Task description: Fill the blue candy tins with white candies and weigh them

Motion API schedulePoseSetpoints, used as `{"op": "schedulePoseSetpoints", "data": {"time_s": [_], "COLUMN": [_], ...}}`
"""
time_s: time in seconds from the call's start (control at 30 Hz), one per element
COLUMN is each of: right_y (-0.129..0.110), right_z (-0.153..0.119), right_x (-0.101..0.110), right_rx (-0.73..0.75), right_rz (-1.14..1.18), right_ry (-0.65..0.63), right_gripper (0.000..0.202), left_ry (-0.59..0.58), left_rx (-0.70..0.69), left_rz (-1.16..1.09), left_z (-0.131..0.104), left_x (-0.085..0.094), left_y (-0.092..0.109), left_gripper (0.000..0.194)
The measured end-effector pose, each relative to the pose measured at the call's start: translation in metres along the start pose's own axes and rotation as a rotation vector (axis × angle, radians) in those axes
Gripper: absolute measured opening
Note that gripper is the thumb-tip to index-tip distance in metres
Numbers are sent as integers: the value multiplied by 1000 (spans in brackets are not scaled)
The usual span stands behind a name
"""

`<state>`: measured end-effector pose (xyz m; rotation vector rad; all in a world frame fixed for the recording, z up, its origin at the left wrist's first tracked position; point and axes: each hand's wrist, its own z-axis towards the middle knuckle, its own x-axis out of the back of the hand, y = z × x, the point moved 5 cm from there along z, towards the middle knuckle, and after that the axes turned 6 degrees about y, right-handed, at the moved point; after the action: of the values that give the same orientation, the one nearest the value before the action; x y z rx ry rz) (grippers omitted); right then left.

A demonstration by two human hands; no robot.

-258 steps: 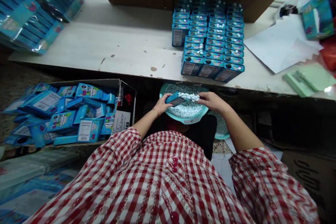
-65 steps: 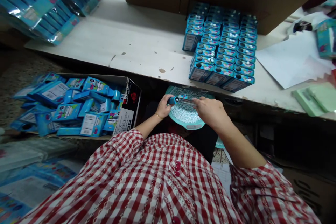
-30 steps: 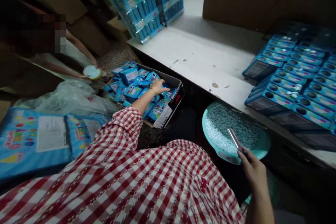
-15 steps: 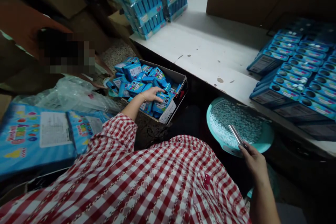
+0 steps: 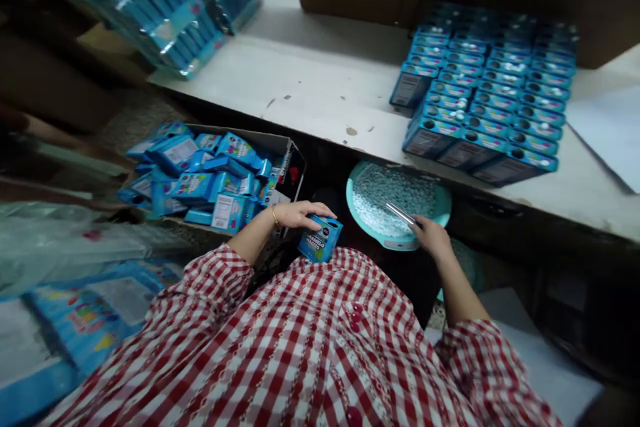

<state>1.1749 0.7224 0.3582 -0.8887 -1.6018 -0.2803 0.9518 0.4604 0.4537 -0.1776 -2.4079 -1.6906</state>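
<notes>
My left hand (image 5: 300,215) grips a small blue candy box (image 5: 321,240) by its top, close to my checked shirt. To the left, an open cardboard carton (image 5: 277,140) is heaped with blue candy boxes (image 5: 193,187) lying at all angles. My right hand (image 5: 431,235) is closed around a shiny metal tool (image 5: 400,215), perhaps a scoop or tongs; its exact kind is not clear. The tool's far end is over a turquoise basin (image 5: 390,240), which holds many small pale pieces (image 5: 395,193).
A white table (image 5: 320,93) with chipped paint runs across in front. Rows of upright blue boxes (image 5: 485,107) stand on its right part. Plastic-wrapped stacks (image 5: 175,20) rise at the far left. Blue printed packs (image 5: 95,313) lie lower left. White paper (image 5: 613,120) rests at the right.
My left hand has lifted a candy box out of the carton and brought it toward my body. My right hand keeps the metal tool over the basin. The view has turned right.
</notes>
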Motion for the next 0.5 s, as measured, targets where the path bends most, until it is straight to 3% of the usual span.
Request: {"op": "schedulePoseSetpoints", "data": {"time_s": [0.03,0.1,0.17,0.23,0.3,0.4,0.5], "right_y": [0,1,1,2,0,-9,-31], "right_z": [1,3,7,13,21,35,52], "right_x": [5,17,26,29,22,-3,-33], "right_rx": [-6,-11,-6,-1,7,14,67], "right_rz": [-91,-252,-362,-389,-326,-195,-78], "right_ry": [-5,16,57,68,40,0,17], "right_gripper": [40,39,39,39,37,32,30], "left_ry": [6,136,275,305,264,213,296], "left_rx": [-4,6,45,107,192,263,253], "left_rz": [11,88,219,343,383,268,32], "left_z": [10,24,31,33,32,27,18], "left_x": [-8,-22,-39,-57,-71,-71,-53], "left_y": [-3,-5,-3,-4,-11,-26,-40], "left_gripper": [36,37,50,70,82,84,84]}}
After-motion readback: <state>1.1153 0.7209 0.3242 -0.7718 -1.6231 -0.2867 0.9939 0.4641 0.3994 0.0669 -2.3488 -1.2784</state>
